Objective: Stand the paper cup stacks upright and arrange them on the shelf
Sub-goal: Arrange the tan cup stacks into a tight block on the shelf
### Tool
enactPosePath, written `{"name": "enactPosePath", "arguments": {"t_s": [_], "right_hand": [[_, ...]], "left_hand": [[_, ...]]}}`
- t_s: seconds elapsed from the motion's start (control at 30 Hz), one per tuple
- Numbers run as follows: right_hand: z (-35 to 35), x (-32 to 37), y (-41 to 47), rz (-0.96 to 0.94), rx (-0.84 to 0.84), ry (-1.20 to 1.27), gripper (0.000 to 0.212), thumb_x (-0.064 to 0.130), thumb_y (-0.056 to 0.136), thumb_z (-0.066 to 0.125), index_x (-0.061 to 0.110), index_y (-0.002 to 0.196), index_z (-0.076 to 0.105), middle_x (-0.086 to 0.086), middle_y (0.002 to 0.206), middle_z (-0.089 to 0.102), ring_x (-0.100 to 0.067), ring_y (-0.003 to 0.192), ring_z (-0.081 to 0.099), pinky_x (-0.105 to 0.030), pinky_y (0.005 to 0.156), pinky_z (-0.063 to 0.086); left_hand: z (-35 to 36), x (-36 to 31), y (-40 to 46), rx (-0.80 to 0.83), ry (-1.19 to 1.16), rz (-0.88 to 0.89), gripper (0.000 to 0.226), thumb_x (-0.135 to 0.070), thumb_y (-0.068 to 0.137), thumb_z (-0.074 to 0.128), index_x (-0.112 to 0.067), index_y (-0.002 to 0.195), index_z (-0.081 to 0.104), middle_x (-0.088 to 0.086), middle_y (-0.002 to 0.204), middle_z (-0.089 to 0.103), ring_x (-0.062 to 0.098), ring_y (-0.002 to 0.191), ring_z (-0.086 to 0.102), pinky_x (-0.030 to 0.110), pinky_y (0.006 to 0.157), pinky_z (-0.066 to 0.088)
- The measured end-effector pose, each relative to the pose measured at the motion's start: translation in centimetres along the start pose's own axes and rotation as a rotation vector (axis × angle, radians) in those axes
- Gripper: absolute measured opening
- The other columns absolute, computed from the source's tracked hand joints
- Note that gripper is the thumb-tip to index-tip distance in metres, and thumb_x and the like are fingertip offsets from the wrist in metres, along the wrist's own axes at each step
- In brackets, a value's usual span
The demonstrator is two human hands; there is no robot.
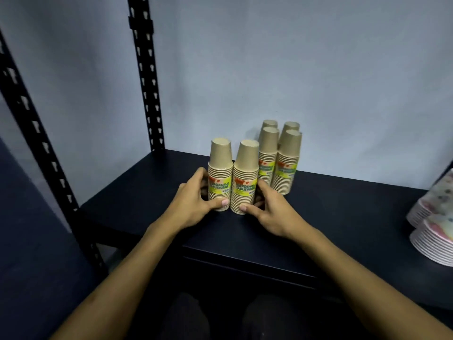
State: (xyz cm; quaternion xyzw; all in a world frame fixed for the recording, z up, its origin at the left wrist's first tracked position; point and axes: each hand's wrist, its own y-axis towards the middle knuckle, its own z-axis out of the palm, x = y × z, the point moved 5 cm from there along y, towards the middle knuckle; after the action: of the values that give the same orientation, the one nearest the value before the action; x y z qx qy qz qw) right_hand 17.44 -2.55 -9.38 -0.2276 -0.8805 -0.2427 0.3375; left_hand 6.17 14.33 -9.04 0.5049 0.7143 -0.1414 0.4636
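Several stacks of brown paper cups with yellow labels stand upright, mouths down, on the dark shelf (343, 217). The two front stacks stand side by side and touch. My left hand (193, 204) curls round the base of the front left stack (220, 168), thumb on its front. My right hand (274, 212) curls round the base of the front right stack (246, 173), thumb on its front. Behind them to the right stand two more stacks (268, 153) (288, 165), with two further stacks partly hidden behind those near the wall.
Black slotted uprights (144, 74) (36, 133) frame the shelf on the left. Stacks of pale patterned paper plates and cups (434, 229) lie at the right edge. The grey wall closes the back. Bare shelf surface lies left of the cups and between cups and plates.
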Motion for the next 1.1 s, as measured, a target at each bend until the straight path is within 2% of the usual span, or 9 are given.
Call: {"name": "enactPosePath", "arguments": {"t_s": [0.2,0.37,0.43,0.5,0.63,0.77,0.93,1.1], "right_hand": [[-4.6,-2.6,-2.9,0.063,-0.041,-0.037,0.049,0.027,0.090,0.074,0.023,0.133,0.051,0.011,0.110,0.068,-0.004,0.091,0.065,-0.018,0.081,0.052],[-6.5,-4.1,-3.1,0.083,-0.101,-0.013,0.053,0.033,0.084,0.080,0.022,0.129,0.054,0.004,0.109,0.069,-0.010,0.091,0.067,-0.027,0.080,0.057],[-7.0,-4.4,-2.8,0.080,-0.105,-0.008,0.052,0.035,0.081,0.082,0.022,0.124,0.057,0.004,0.106,0.070,-0.012,0.090,0.069,-0.030,0.080,0.058],[-7.2,-4.6,-2.5,0.072,-0.117,0.007,0.049,0.035,0.078,0.084,0.024,0.119,0.059,0.005,0.098,0.072,-0.011,0.084,0.068,-0.028,0.075,0.058],[-7.3,-5.3,-2.5,0.066,-0.178,0.047,0.049,0.038,0.075,0.086,0.025,0.115,0.060,0.005,0.095,0.070,-0.012,0.082,0.066,-0.028,0.071,0.056],[-7.3,-5.7,-2.5,0.073,-0.200,0.060,0.048,0.034,0.074,0.087,0.024,0.113,0.060,0.005,0.095,0.068,-0.010,0.082,0.064,-0.025,0.071,0.054],[-7.4,-5.6,-2.7,0.086,-0.224,0.053,0.057,0.040,0.075,0.085,0.029,0.121,0.053,0.012,0.104,0.065,-0.006,0.092,0.062,-0.019,0.075,0.052],[-7.2,-5.2,-2.9,0.059,-0.221,0.049,0.050,0.037,0.081,0.082,0.027,0.122,0.056,0.016,0.103,0.066,-0.001,0.092,0.062,-0.017,0.074,0.050]], "left_hand": [[4.9,-2.7,1.5,0.093,-0.022,0.060,0.060,-0.033,0.072,0.090,-0.023,0.119,0.053,-0.014,0.116,0.071,-0.005,0.101,0.068,0.017,0.089,0.054],[6.7,-3.6,3.2,0.129,0.011,0.074,0.071,-0.044,0.066,0.091,-0.030,0.123,0.051,-0.010,0.124,0.070,0.008,0.116,0.066,0.040,0.103,0.053],[6.8,-3.8,3.8,0.136,0.044,0.071,0.078,-0.050,0.063,0.090,-0.033,0.127,0.048,-0.009,0.128,0.068,0.014,0.123,0.062,0.045,0.105,0.051],[7.0,-3.9,4.0,0.129,0.044,0.069,0.076,-0.047,0.066,0.090,-0.031,0.129,0.049,-0.008,0.128,0.068,0.012,0.120,0.063,0.041,0.104,0.052],[7.7,-3.4,3.5,0.059,-0.005,0.056,0.057,-0.043,0.073,0.087,-0.028,0.116,0.053,-0.013,0.113,0.069,0.001,0.101,0.066,0.024,0.086,0.055],[8.1,-3.2,3.3,0.029,-0.018,0.072,0.057,-0.043,0.075,0.086,-0.029,0.120,0.054,-0.013,0.111,0.068,-0.001,0.098,0.064,0.017,0.081,0.051],[8.1,-3.2,3.2,0.038,0.002,0.081,0.069,-0.045,0.073,0.087,-0.029,0.129,0.051,-0.014,0.113,0.066,-0.001,0.101,0.063,0.015,0.081,0.049],[7.9,-3.2,3.0,0.032,-0.003,0.065,0.065,-0.042,0.072,0.088,-0.027,0.125,0.054,-0.014,0.110,0.067,-0.002,0.099,0.064,0.013,0.081,0.049]]}}
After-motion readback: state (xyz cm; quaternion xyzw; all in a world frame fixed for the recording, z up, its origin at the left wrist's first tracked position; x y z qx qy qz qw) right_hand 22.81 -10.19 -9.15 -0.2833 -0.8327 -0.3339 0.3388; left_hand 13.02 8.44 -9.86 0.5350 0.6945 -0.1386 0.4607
